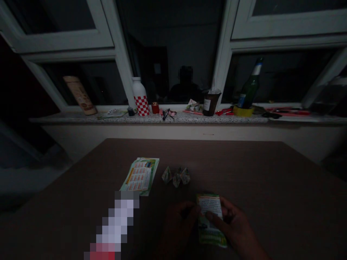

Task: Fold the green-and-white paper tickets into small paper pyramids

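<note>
Above the table's near side, my right hand [235, 225] grips a green and white printed paper card [210, 229], its thumb lying across the printed face. My left hand [180, 220] pinches the same card at its left edge, thumb and finger pressed together. Beyond the hands stand several small folded paper shapes [176, 177] with pointed tops, close together. Left of them lies a stack of similar printed cards [139, 177] with rows of orange-red print. The scene is dim, so finger details are faint.
The brown table [244, 162] reaches to the wall below a window. On the stone sill [189, 118] stand a checkered bottle [141, 101], a dark drink cup [210, 103], a green bottle [249, 88], a tan cylinder [79, 95] and small clutter. A pixelated patch [114, 227] covers the lower left.
</note>
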A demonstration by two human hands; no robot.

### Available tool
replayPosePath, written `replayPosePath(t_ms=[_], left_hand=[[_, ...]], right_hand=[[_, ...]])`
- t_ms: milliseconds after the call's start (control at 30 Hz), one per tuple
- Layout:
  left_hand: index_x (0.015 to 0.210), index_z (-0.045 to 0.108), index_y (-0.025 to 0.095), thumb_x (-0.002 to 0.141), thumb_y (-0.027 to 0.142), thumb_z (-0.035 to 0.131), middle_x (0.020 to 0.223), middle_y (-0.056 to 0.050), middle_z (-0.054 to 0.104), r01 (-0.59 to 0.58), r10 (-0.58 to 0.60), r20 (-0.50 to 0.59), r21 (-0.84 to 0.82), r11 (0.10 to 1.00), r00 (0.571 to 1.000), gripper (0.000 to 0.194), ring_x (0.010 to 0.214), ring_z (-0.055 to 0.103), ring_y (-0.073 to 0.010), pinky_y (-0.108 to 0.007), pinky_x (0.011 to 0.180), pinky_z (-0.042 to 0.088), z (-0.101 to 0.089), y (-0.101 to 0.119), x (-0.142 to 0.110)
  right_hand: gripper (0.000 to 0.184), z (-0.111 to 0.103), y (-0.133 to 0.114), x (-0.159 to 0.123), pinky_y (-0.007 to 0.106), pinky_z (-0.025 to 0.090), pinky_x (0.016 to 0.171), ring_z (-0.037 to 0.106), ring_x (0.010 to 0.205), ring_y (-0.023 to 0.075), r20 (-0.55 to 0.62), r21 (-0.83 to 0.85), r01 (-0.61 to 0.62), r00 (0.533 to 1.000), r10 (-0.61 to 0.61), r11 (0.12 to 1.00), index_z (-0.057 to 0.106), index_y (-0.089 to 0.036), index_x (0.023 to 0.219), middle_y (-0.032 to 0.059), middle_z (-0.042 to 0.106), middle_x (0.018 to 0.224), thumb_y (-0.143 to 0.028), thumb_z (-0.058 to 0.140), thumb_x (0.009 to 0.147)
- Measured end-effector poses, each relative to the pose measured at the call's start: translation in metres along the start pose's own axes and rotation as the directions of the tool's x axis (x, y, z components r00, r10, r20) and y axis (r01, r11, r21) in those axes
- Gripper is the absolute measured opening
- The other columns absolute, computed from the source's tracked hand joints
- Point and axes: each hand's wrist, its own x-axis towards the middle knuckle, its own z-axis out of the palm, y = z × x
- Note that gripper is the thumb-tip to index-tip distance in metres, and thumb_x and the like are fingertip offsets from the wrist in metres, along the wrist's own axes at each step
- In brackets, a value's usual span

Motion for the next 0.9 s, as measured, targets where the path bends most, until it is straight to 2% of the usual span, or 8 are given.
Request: replayPosePath(t_ms=[300,500,600,900], left_hand=[[0.079,0.070,0.013,0.081,0.043,0.056,0.071,-0.002,0.067,0.008,-0.008,0.029,-0.022,1.000,1.000,0.033,0.064,0.056,-0.0145,-0.022,0.057,0.040,0.0000,-0.0008,-0.0008],[0.080,0.071,0.015,0.081,0.041,0.057,0.074,-0.003,0.069,-0.002,0.002,-0.001,0.029,1.000,1.000,0.030,0.071,0.060,-0.0174,-0.023,0.062,0.043,-0.0014,0.0000,0.0012],[0.079,0.071,0.015,0.081,0.041,0.056,0.074,-0.003,0.069,-0.010,0.009,0.024,0.034,0.999,1.000,0.031,0.070,0.060,-0.0171,-0.023,0.062,0.043,-0.0022,0.0023,0.0003],[0.081,0.070,0.014,0.082,0.043,0.053,0.074,-0.004,0.068,0.003,-0.004,0.010,0.089,0.996,1.000,0.034,0.069,0.059,-0.0174,-0.024,0.061,0.042,-0.0029,0.0056,0.0002]], right_hand=[[0.034,-0.0021,0.0030,0.0003,0.026,0.055,0.066,0.071,0.073,0.0184,0.009,0.007,0.023,1.000,-0.023,1.000,0.064,-0.021,0.099,0.0032,0.076,0.082,-0.039,0.075,0.072],[0.032,-0.0019,0.0022,0.0012,0.026,0.054,0.067,0.071,0.074,0.0182,0.014,-0.022,0.031,0.999,-0.031,0.999,0.064,-0.020,0.098,0.0052,0.076,0.087,-0.038,0.075,0.073],[0.034,-0.0013,0.0010,0.0014,0.027,0.054,0.066,0.070,0.073,0.0191,0.014,-0.024,0.022,1.000,-0.022,0.999,0.064,-0.019,0.098,0.0063,0.076,0.086,-0.039,0.074,0.073],[0.032,-0.0015,0.0019,0.0010,0.026,0.054,0.066,0.070,0.072,0.0170,0.022,-0.002,0.018,1.000,-0.018,1.000,0.063,-0.019,0.099,0.0043,0.076,0.084,-0.037,0.074,0.074]])
